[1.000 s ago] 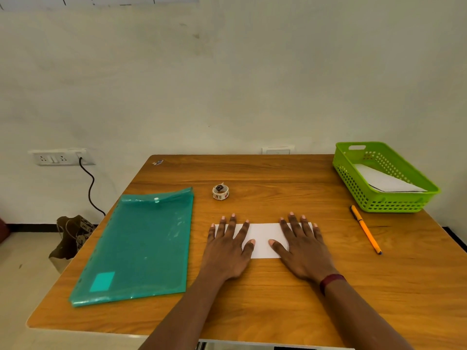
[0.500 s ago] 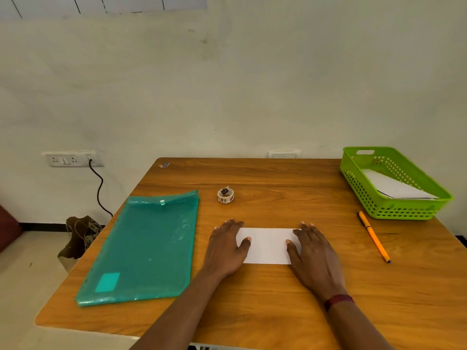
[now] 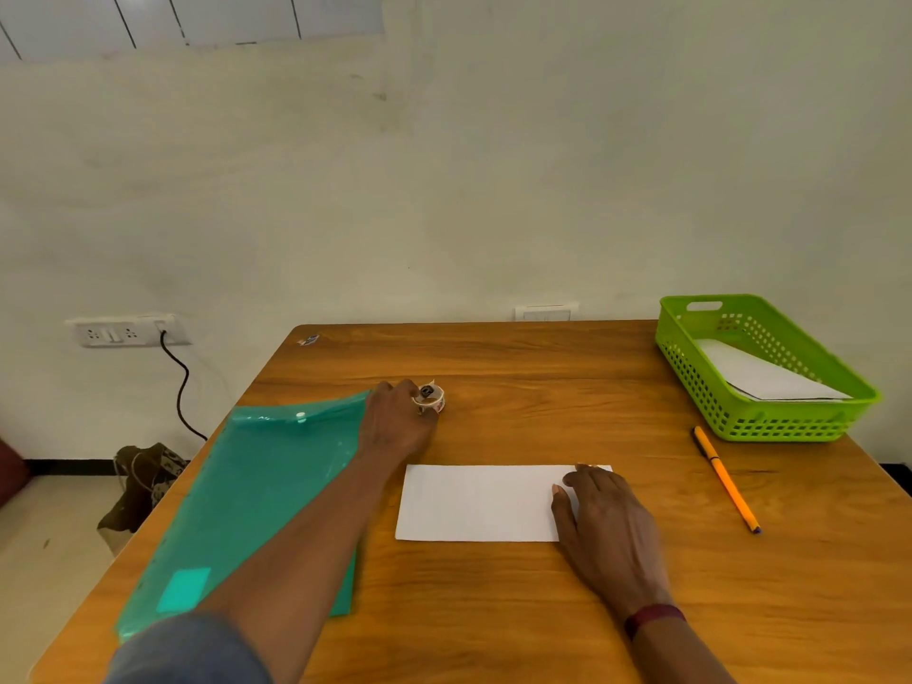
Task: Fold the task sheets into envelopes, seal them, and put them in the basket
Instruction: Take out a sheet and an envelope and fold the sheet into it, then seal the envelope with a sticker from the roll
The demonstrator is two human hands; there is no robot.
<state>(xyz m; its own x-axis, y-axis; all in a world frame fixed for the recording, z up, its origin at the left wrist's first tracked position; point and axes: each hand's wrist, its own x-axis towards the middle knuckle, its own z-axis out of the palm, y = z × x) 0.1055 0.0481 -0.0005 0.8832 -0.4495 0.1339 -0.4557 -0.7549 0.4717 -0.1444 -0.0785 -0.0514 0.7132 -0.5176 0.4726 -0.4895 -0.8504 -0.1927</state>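
Head view: one envelope sits in the basket, my right fingers lie flat on the folded sheet, and my left fingers pinch the tape roll, sealing not yet done.

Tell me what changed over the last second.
The left hand left the folded sheet, reached forward and now pinches the tape roll. The right hand slid to the sheet's right end, pressing it flat. The sheet, green folder, pen and basket stayed put.

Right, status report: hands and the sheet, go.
Left hand at tape roll, grip unclear. Right hand flat on folded sheet. Pen lies between sheet and basket.
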